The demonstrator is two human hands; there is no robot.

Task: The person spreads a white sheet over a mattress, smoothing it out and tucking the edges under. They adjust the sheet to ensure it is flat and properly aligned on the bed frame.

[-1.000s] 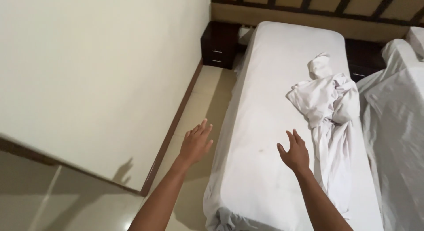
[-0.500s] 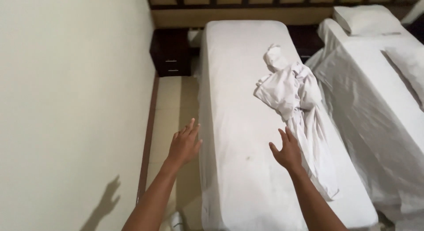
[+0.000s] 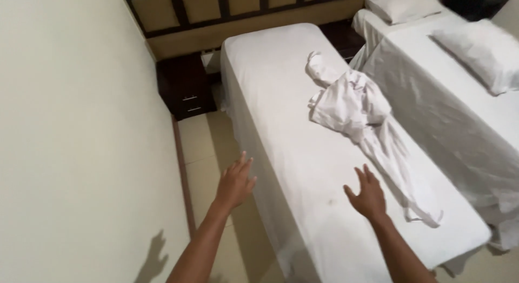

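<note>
Linen (image 3: 351,107), white and crumpled, is heaped on the near bed (image 3: 281,148), a little past the middle and toward its right edge, with one long tail trailing down toward the foot corner. It is judged to be light, soft and limp: no shape would be kept when lifted, and loose ends would sag and drag. A grip is best taken on the bunched mass at the top, where the folds are thickest, or on the twisted knot at its far end; the thin tail alone would only pull the rest along behind it.

Both hands are held out, fingers spread, and nothing is grasped or touched. The right hand (image 3: 369,195) hovers over the bare sheet near the foot, with the tail just beside it on the right and the heap farther up the bed. The left hand (image 3: 235,181) hangs over the floor (image 3: 203,153) by the bed's left edge, well apart from the linen.

Beyond, a dark nightstand (image 3: 184,91) stands by the wall (image 3: 75,126), and a second bed (image 3: 454,110) with pillows (image 3: 478,50) lies to the right.
</note>
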